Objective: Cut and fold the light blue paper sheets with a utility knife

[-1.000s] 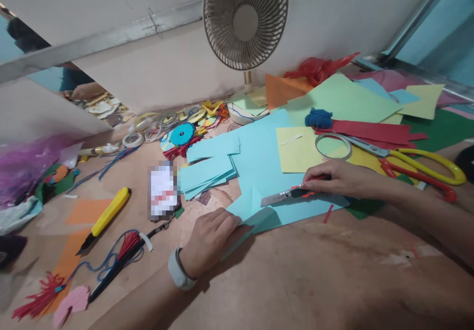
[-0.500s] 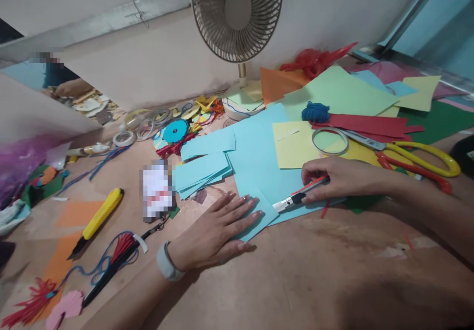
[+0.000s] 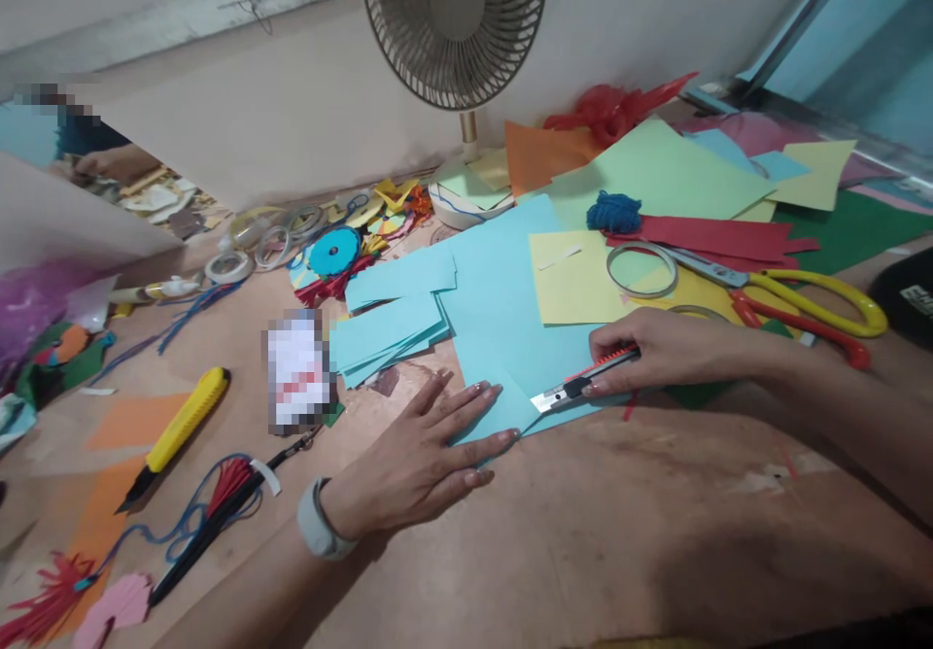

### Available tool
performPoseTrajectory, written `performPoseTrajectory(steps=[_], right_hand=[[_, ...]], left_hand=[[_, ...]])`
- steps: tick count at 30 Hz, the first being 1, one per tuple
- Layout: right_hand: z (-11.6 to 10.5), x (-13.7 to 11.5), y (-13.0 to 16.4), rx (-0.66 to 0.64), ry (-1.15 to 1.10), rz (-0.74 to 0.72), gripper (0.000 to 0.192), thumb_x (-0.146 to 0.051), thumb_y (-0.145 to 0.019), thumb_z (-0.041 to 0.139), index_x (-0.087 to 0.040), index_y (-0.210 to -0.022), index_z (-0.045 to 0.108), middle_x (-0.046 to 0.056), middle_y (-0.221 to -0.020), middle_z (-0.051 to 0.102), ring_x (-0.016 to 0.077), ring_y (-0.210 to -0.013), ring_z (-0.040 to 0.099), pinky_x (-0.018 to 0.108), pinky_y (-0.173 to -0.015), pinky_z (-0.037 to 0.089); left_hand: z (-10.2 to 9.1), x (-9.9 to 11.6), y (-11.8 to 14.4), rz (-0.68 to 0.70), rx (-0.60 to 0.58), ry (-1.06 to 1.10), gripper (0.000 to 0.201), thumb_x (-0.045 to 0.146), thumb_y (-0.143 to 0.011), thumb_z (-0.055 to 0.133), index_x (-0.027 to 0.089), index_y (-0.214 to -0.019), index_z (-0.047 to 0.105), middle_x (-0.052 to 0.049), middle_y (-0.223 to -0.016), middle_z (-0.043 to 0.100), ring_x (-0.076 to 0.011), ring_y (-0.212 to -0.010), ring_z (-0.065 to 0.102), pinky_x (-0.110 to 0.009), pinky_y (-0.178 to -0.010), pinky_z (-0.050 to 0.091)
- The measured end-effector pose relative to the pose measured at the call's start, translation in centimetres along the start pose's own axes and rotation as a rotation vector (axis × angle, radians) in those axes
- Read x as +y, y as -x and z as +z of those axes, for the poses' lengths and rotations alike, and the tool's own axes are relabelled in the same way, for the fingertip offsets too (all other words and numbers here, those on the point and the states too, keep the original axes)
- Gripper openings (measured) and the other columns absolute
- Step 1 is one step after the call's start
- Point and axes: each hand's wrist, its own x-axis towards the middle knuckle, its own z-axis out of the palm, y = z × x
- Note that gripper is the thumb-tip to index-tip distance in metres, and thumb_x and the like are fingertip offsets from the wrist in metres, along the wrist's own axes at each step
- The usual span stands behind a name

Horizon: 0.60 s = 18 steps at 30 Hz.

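Note:
My left hand (image 3: 430, 450) lies flat with spread fingers on the near corner of a light blue paper sheet (image 3: 502, 314). In my right hand (image 3: 641, 353) is a box cutter (image 3: 583, 382), its blade tip at a fold in the blue sheet, just right of my left fingertips. Cut blue paper strips (image 3: 386, 333) are stacked to the left of the sheet. A yellow paper square (image 3: 565, 280) overlaps the sheet's right side, with a tape roll (image 3: 641, 271) and scissors (image 3: 794, 297) beyond my right hand.
A fan (image 3: 458, 17) stands at the back against the wall. On the left lie a yellow box cutter (image 3: 179, 430), a badge (image 3: 297, 372) and red tassels (image 3: 54, 596). Blue yarn (image 3: 613, 212) and red paper strips (image 3: 718, 241) lie on the right. A person's arm (image 3: 120, 161) shows through an opening.
The view has shifted slightly. My left fingers have spread a little on the paper, and the cutter's blade is still at the folded part beside them.

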Motion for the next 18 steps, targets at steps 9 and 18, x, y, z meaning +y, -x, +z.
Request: performPoseTrajectory(steps=[9, 18], right_hand=[[0.12, 0.13, 0.07, -0.007, -0.026, -0.032, 0.051, -0.075, -0.076, 0.058, -0.024, -0.073, 0.063, -0.002, -0.063, 0.055, 0.0143, -0.058, 0.045, 0.026, -0.054, 0.029], [-0.08, 0.5, 0.23, -0.053, -0.019, -0.021, 0.048, -0.072, -0.077, 0.059, -0.024, -0.073, 0.063, -0.004, -0.063, 0.053, 0.0142, -0.06, 0.045, 0.026, -0.054, 0.029]], left_hand=[[-0.18, 0.18, -0.03, -0.005, 0.012, 0.013, 0.049, 0.032, -0.103, 0.048, 0.032, -0.151, 0.039, -0.008, -0.162, 0.027, -0.0301, -0.147, 0.031, -0.061, -0.12, 0.01], [0.35, 0.0, 0.1, -0.008, 0.0, 0.014, 0.058, 0.035, -0.104, 0.044, 0.028, -0.158, 0.022, -0.008, -0.163, 0.023, -0.0253, -0.15, 0.023, -0.057, -0.123, 0.001]])
